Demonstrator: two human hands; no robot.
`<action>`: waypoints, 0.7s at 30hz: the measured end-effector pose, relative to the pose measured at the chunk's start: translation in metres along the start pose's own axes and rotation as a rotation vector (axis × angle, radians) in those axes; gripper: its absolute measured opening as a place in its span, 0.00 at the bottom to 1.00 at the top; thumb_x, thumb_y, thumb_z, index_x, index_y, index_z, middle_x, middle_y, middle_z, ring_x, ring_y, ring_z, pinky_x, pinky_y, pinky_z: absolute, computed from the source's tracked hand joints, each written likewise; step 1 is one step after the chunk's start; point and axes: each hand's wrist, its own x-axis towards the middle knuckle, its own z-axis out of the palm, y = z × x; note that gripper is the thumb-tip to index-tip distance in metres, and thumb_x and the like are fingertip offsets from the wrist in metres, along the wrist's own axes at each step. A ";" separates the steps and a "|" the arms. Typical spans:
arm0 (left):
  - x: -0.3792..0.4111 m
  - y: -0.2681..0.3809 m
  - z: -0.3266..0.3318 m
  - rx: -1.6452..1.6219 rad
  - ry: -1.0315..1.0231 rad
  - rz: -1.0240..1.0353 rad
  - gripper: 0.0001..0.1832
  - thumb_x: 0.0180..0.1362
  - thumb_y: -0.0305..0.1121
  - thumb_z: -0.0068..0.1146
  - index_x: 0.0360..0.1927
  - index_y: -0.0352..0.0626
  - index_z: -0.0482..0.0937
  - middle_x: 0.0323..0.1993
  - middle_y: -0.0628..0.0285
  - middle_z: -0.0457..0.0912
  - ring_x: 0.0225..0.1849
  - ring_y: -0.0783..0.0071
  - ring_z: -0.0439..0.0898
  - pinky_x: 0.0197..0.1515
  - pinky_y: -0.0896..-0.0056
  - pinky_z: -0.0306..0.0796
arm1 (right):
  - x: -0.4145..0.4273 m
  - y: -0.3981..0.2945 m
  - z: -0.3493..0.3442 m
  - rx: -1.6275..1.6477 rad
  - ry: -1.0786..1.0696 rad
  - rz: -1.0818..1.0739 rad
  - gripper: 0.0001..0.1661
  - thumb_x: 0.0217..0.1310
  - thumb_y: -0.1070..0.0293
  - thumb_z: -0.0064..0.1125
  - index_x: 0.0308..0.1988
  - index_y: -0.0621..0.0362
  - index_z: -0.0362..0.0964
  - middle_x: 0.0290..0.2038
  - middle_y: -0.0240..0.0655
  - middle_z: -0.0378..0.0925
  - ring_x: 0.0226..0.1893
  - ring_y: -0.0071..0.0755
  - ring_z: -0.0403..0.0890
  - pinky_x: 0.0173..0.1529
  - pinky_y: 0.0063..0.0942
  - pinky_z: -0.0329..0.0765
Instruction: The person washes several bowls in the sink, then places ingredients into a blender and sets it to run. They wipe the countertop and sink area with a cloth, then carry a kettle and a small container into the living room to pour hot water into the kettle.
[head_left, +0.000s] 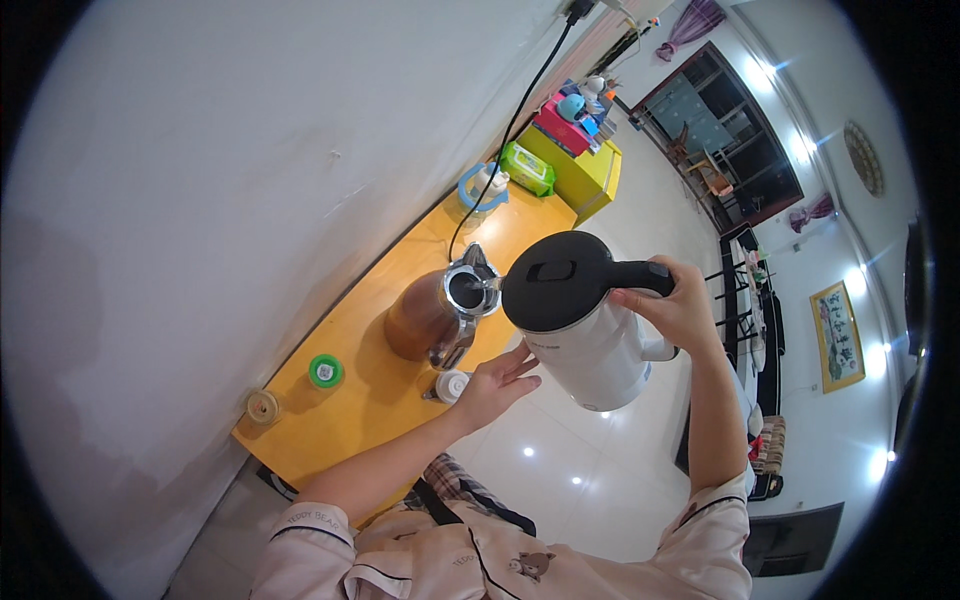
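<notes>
My right hand (671, 304) grips the black handle of a white electric kettle with a black lid (566, 281). The kettle is tilted, and water runs from its spout into the open mouth of an amber-brown thermos jug (424, 315) with a silver rim and handle. My left hand (499, 386) is raised under the kettle's near side, fingers apart; whether its fingertips touch the kettle I cannot tell. Beside the jug stands a white-topped bottle or lid (451, 386), partly behind my left wrist.
A wooden table (360, 420) runs along the wall, bearing a green-lidded jar (325, 370), a beige-lidded container (262, 406), a blue-handled bottle (484, 187), green wipes (527, 169) and a yellow-green box (600, 176). A black cord (517, 112) hangs down behind the jug.
</notes>
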 end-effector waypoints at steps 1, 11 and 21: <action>0.000 0.000 0.000 0.016 -0.005 0.008 0.32 0.56 0.20 0.51 0.65 0.36 0.55 0.62 0.56 0.62 0.62 0.63 0.64 0.61 0.68 0.62 | 0.000 -0.002 0.000 -0.013 -0.002 0.006 0.17 0.40 0.64 0.74 0.27 0.63 0.77 0.19 0.30 0.76 0.20 0.17 0.71 0.26 0.19 0.67; 0.002 0.001 0.003 -0.021 -0.019 -0.022 0.31 0.56 0.21 0.50 0.65 0.38 0.56 0.62 0.57 0.63 0.63 0.64 0.64 0.61 0.69 0.62 | -0.001 -0.005 -0.003 -0.039 0.001 0.004 0.16 0.40 0.65 0.73 0.27 0.64 0.77 0.19 0.31 0.76 0.21 0.18 0.72 0.27 0.20 0.68; 0.004 -0.003 0.003 -0.051 -0.045 -0.050 0.32 0.55 0.19 0.48 0.65 0.41 0.57 0.63 0.60 0.63 0.64 0.65 0.63 0.60 0.70 0.62 | 0.000 -0.014 -0.007 -0.093 -0.019 0.038 0.18 0.39 0.63 0.73 0.29 0.65 0.77 0.22 0.36 0.79 0.22 0.24 0.77 0.30 0.21 0.73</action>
